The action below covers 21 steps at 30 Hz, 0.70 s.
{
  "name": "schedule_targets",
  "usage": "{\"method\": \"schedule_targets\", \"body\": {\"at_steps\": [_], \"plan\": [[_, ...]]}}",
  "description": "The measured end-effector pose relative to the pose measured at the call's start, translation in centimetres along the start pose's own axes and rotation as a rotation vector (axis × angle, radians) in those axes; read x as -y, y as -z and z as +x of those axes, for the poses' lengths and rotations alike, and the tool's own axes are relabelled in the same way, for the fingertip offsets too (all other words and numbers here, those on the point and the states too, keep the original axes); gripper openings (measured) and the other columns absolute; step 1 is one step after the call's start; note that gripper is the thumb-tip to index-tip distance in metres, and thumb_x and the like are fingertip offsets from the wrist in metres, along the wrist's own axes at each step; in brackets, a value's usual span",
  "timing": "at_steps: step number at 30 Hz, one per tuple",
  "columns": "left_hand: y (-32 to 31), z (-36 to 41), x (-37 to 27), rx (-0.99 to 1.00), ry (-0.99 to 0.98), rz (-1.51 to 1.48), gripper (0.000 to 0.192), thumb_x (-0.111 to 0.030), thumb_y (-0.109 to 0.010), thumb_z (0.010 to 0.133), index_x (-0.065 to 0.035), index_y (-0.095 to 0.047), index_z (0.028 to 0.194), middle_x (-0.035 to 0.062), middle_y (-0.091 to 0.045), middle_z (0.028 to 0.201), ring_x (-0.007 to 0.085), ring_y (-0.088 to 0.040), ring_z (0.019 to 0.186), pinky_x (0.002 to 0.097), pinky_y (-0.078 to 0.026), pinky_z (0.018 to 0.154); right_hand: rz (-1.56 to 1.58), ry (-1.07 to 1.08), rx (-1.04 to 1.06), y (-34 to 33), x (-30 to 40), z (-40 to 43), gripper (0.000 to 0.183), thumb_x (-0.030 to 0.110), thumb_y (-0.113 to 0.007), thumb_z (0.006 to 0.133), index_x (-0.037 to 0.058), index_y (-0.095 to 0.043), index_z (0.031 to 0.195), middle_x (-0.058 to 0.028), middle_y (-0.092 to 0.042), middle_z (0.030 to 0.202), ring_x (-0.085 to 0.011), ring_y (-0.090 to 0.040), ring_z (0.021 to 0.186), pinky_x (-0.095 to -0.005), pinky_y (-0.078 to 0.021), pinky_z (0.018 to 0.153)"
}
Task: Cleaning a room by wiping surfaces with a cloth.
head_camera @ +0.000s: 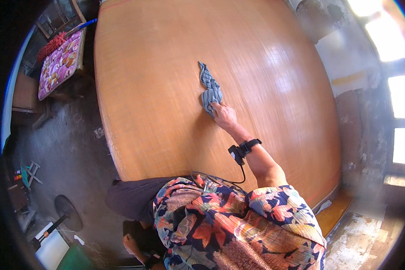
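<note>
My right hand grips the near end of a crumpled blue-grey striped cloth. The cloth lies stretched away from me on a broad tan woven mat, which covers what looks like a bed. A black strap with a small device is on my right forearm, and a cable runs from it to my waist. My left hand hangs low at my left side, beyond the mat's near edge; no object shows in it, and its fingers are not clear.
On the left, a chair with a patterned cushion bears a red fluffy duster with a blue handle. A round-based stand is on the dark floor at lower left. A stained wall with bright windows borders the mat on the right.
</note>
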<state>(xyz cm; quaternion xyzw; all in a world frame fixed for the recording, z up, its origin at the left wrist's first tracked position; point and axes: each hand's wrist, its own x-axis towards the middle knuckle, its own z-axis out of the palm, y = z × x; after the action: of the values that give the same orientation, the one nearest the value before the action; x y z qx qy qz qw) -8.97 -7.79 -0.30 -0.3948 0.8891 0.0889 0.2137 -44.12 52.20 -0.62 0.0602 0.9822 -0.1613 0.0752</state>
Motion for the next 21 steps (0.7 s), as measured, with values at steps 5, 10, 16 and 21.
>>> {"method": "schedule_targets", "body": {"at_steps": [5,10,16,21], "plan": [[-0.1,-0.5,1.7,-0.012,-0.009,-0.027,0.029,-0.026,-0.054,0.085,-0.0044,-0.064,0.101,0.0178,-0.064,0.097,0.0361,-0.061,0.085,0.0426,-0.047,0.073,0.022,0.063,-0.072,-0.4,0.9,0.0,0.023,0.011,-0.054,0.078,0.0092,-0.057,0.100,-0.0174,-0.059,0.086,-0.0358,-0.057,0.086,-0.0450,-0.0472,0.074],[-0.4,-0.9,1.1,-0.076,-0.087,-0.097,0.032,-0.029,-0.050,0.087,-0.0014,-0.063,0.098,0.0193,-0.063,0.092,0.0371,-0.060,0.083,0.0423,-0.046,0.071,-0.061,0.100,-0.052,-0.8,0.8,0.4,0.015,0.009,-0.053,0.076,0.0075,-0.057,0.091,-0.0176,-0.060,0.086,-0.0351,-0.058,0.085,-0.0451,-0.0481,0.073],[-2.7,-0.7,2.2,-0.202,-0.104,-0.159,0.036,-0.031,-0.048,0.088,0.0010,-0.062,0.096,0.0204,-0.063,0.088,0.0372,-0.060,0.080,0.0428,-0.046,0.069,-0.219,0.168,0.035,2.6,0.3,0.4,0.020,0.021,-0.051,0.082,0.0114,-0.060,0.097,-0.0163,-0.061,0.089,-0.0344,-0.060,0.086,-0.0431,-0.0510,0.069],[-2.1,-1.4,-0.1,-0.164,-0.012,-0.168,0.032,-0.027,-0.049,0.087,-0.0014,-0.063,0.100,0.0203,-0.063,0.095,0.0367,-0.060,0.086,0.0422,-0.046,0.076,-0.129,0.239,-0.314,8.2,2.7,0.8,0.014,0.019,-0.053,0.086,0.0090,-0.059,0.093,-0.0133,-0.063,0.079,-0.0256,-0.064,0.071,-0.0378,-0.0513,0.060]]}}
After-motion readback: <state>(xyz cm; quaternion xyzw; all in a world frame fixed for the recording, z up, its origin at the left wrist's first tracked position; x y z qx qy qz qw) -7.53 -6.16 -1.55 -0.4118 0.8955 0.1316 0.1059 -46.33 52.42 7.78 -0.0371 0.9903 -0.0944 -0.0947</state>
